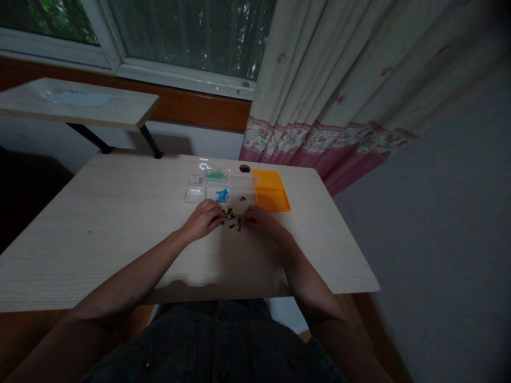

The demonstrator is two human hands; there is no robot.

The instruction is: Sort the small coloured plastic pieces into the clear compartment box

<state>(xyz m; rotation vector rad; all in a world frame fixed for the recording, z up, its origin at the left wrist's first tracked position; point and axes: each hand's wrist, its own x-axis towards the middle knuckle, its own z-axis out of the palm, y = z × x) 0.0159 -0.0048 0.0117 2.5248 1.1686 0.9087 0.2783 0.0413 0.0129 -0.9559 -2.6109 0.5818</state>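
Observation:
A small pile of yellow, black and blue pieces (229, 214) lies on the table between my hands, too small to make out in kind. My left hand (204, 218) rests at the pile's left side, its fingers bent and the fingertips pressed together among the pieces. From the right, my right hand (258, 219) reaches in with fingers curled and tips pinched at the pile's edge. Whatever either hand holds is hidden. Just beyond stands a clear divided box (195, 187); green pieces (215, 176) fill a back compartment and blue pieces (222, 195) lie in a front one.
An orange tray (273, 199) sits right of the clear box. Behind it is a round cable hole (245, 168) in the table (131, 223). A raised shelf (115, 109) on black legs stands at the back left. A curtain (303, 122) hangs past the back right edge.

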